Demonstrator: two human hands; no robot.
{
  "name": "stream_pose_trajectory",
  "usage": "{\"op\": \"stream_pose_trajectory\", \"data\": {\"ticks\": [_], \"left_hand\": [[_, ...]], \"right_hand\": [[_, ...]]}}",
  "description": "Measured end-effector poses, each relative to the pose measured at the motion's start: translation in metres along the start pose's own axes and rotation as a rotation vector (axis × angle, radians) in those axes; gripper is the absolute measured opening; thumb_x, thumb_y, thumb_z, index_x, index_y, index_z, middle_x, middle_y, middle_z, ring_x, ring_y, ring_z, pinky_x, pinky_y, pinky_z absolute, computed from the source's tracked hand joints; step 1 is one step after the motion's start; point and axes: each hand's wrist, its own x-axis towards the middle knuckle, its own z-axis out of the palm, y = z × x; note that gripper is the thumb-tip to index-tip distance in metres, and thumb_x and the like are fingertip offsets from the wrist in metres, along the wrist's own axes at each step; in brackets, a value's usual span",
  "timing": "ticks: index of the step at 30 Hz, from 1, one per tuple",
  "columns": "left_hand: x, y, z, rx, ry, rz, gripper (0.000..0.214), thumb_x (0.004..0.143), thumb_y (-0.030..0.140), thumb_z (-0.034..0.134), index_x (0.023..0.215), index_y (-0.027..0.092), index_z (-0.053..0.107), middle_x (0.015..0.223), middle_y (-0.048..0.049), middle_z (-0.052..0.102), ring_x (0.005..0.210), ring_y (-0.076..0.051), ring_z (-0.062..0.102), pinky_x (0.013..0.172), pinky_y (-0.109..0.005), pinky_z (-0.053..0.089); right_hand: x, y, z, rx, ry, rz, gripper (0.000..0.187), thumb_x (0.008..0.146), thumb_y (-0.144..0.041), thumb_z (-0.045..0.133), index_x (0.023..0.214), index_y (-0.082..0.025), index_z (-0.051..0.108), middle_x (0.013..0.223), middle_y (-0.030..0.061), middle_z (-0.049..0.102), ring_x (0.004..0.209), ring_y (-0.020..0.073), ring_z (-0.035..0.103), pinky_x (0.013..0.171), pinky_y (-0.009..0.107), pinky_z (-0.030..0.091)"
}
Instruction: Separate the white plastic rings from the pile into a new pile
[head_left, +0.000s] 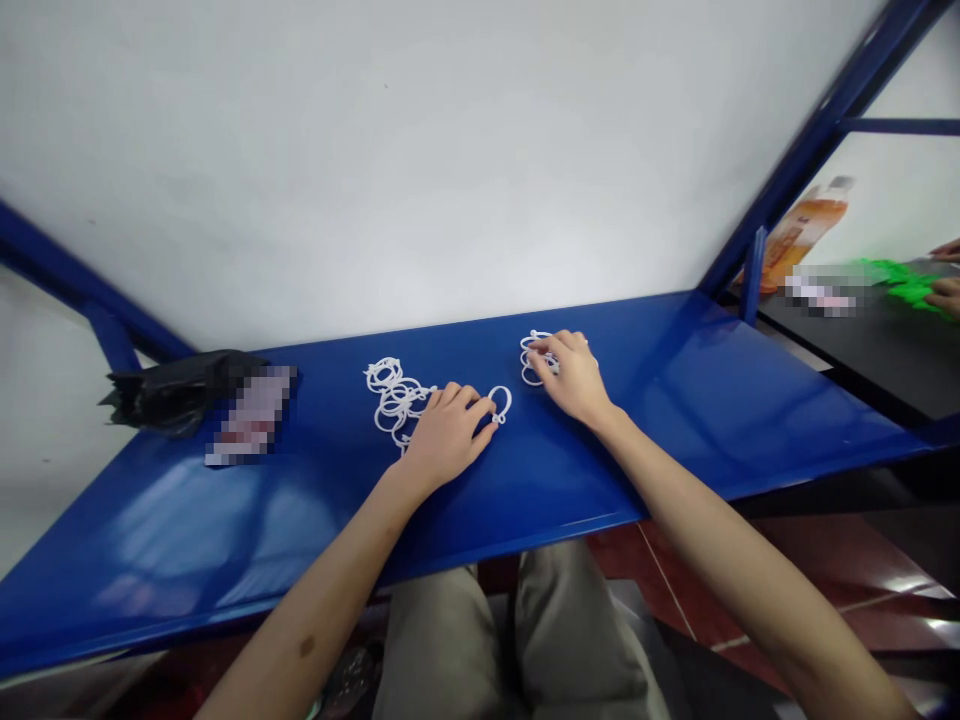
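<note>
A single white plastic ring (500, 401) with a small eyelet is pinched at its left edge between the thumb and forefinger of my left hand (448, 432), low over the blue table. Several more such rings lie in a loose, overlapping heap (396, 397) to the left, partly hidden behind that hand. Farther right, my right hand (571, 375) bends over a smaller group of white rings (532, 368). Its thumb and forefinger close on a ring there; the other fingers cover part of the group.
The blue table (300, 530) meets a white wall (450, 170), with blue frame posts at both sides. A black plastic bag (172, 395) lies at the left beside a blurred packet (253, 418). On a dark table at right are an orange drink bottle (808, 235), green pieces (911, 285) and another person's hands (946, 297).
</note>
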Motion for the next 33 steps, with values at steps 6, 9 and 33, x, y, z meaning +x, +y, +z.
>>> {"op": "stream_pose_trajectory", "data": {"ticks": [6,9,33], "left_hand": [[0.0,0.002,-0.001,0.037,-0.006,-0.015,0.021,0.096,0.038,0.053,0.105,0.022,0.063,0.104,-0.0073,0.062,0.1,-0.027,0.049,0.089,-0.043,0.041],[0.0,0.004,0.0,0.056,0.002,-0.029,0.03,0.093,0.047,0.056,0.108,0.022,0.063,0.106,-0.008,0.062,0.102,-0.027,0.05,0.091,-0.044,0.041],[0.006,0.002,-0.012,-0.643,0.291,-0.309,0.015,0.094,0.033,0.059,0.104,0.024,0.065,0.087,0.0001,0.071,0.077,-0.015,0.065,0.074,-0.03,0.051]], "right_hand": [[-0.011,-0.028,0.004,0.198,-0.4,-0.349,0.031,0.084,-0.004,0.052,0.106,-0.02,0.066,0.126,0.01,0.06,0.115,0.0255,0.056,0.101,0.046,0.048],[-0.013,-0.028,0.01,0.175,-0.436,-0.37,0.024,0.09,-0.008,0.05,0.107,-0.018,0.064,0.126,0.0125,0.061,0.113,0.0265,0.057,0.098,0.048,0.049],[-0.017,-0.044,0.01,0.476,-0.223,-0.013,0.023,0.101,-0.038,0.051,0.105,-0.021,0.065,0.071,-0.0013,0.068,0.056,0.0115,0.059,0.058,0.023,0.046]]}}
